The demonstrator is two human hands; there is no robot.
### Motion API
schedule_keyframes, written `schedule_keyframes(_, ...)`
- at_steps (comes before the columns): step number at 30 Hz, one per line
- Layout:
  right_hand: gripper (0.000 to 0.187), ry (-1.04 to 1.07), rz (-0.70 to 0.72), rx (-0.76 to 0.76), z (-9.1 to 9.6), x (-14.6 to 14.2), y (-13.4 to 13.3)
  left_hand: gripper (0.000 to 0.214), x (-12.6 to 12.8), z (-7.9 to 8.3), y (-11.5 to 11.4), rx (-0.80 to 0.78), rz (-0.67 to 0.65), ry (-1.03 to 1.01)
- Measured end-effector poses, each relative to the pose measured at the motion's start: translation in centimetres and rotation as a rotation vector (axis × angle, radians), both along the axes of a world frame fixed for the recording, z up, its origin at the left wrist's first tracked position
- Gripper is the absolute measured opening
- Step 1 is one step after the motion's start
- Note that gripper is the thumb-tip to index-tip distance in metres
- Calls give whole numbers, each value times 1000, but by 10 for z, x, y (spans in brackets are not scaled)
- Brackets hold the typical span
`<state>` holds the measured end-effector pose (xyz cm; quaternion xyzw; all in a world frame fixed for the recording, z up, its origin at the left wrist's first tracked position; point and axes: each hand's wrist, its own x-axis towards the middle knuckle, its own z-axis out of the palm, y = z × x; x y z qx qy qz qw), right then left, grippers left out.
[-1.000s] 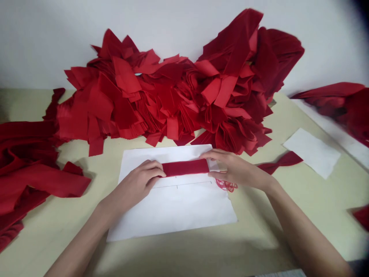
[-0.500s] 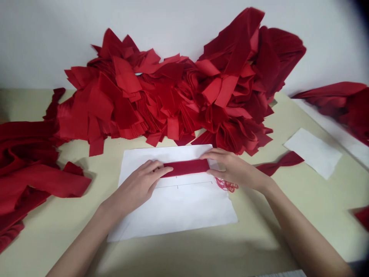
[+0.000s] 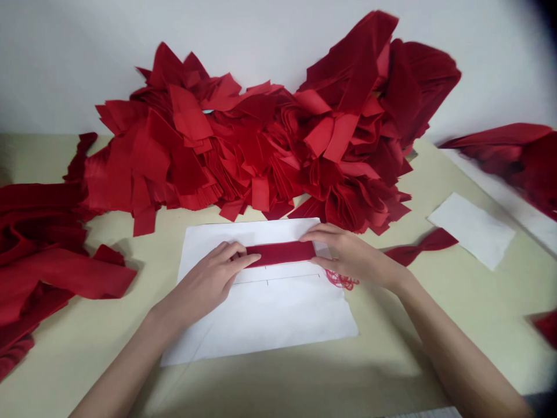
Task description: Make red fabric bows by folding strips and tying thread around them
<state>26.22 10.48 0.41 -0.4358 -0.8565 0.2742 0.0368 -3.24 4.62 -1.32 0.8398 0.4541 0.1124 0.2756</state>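
Left hand (image 3: 206,280) curls over the cloth (image 3: 285,254), pinching or not I cannot tell; right hand (image 3: 348,251) spreads around one end.

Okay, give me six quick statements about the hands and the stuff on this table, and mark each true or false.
1. The left hand touches the red fabric strip. True.
2. Both hands are clenched into fists. False: the right hand's thumb and fingers are spread apart.
3. The strip lies on a white paper sheet. True.
4. The tangle at the sheet's right edge is green. False: it is red thread.
5. A heap of red fabric pieces lies beyond the sheet. True.
6. The sheet has no markings. False: a dark ruled line shows.
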Motion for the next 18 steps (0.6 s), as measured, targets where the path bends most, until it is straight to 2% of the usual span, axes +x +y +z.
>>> schedule_keyframes(6, 35, -16, -5, -25, 4, -2, 0, 49, 0, 1, 1, -19, -8, -13)
schedule_keyframes(12, 40, 76, 6, -128, 6, 3, 4, 48, 0, 1, 1, -29, -3, -13)
schedule_keyframes(18, 30, 108, -18, -53, -2, -1, 4, 47, 0, 1, 1, -33, 1, 1)
